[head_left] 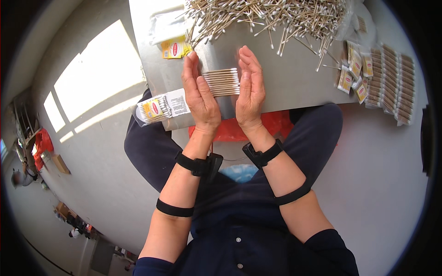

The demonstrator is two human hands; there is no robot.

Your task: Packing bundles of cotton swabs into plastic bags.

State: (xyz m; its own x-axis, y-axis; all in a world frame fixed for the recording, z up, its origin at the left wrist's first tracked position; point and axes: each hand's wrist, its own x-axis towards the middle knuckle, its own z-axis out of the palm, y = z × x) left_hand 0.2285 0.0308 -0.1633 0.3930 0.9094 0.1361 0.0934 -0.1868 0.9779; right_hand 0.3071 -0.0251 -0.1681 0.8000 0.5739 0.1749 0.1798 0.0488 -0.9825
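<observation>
A flat row of cotton swabs (221,82) with wooden sticks lies side by side on the metal table, between my two hands. My left hand (199,94) stands on edge at the row's left end, fingers stretched out. At the other end, my right hand (250,87) faces it with straight fingers, its palm side against or very near the white tips. Beside my left wrist lies a clear packet (152,109) holding swabs and a yellow label, with a printed white strip (178,102) next to it.
A big heap of loose cotton swabs (271,16) covers the far side of the table (281,69). Yellow labels (174,48) and white plastic sleeves (168,26) lie at the far left. At right are labelled packets (355,66) and stacked rows of packed swabs (391,83).
</observation>
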